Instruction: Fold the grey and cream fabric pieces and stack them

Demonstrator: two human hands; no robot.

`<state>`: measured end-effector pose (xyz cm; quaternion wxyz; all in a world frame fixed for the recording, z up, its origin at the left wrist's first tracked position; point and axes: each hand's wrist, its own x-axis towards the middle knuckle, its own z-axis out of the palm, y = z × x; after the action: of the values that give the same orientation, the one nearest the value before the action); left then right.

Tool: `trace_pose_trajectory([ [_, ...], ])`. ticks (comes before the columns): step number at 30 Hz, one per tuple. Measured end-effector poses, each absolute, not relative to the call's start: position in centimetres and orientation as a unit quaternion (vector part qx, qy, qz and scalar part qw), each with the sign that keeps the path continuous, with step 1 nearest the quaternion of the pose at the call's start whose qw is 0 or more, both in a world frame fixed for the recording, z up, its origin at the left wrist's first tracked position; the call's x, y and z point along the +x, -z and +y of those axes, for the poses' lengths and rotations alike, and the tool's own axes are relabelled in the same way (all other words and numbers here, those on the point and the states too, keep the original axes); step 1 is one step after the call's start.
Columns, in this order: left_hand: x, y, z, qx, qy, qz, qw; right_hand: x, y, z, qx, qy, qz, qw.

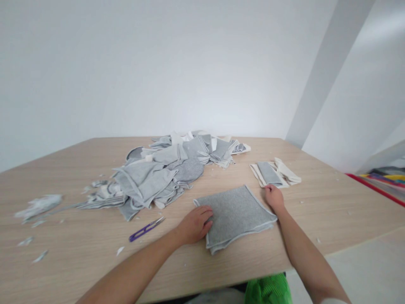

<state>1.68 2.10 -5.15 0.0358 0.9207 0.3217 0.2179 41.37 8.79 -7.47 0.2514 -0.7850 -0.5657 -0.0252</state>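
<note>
Resting left hand (193,225) on grey cloth (242,216), right of snips (146,229); touching folded pile (268,172), farther right of snips, with right hand (274,198) (being unable to tell either grip's closure); possibly risking skewed layers by dragging unevenly.

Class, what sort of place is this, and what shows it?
Probably a textile or sewing workroom: a heap of fabric pieces, purple snips and a grey cloth lie on the table.

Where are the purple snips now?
In the head view, the purple snips lie on the table, left of the left hand, on the near side of the cloth heap.
</note>
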Motion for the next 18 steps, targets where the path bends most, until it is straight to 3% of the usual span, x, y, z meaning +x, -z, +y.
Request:
trace_pose_trajectory([
  [18, 1.57, 5.24, 2.08, 0.918, -0.231, 0.320, 0.038, 41.45, 7.74, 8.96, -0.743, 0.036, -0.632, 0.218],
])
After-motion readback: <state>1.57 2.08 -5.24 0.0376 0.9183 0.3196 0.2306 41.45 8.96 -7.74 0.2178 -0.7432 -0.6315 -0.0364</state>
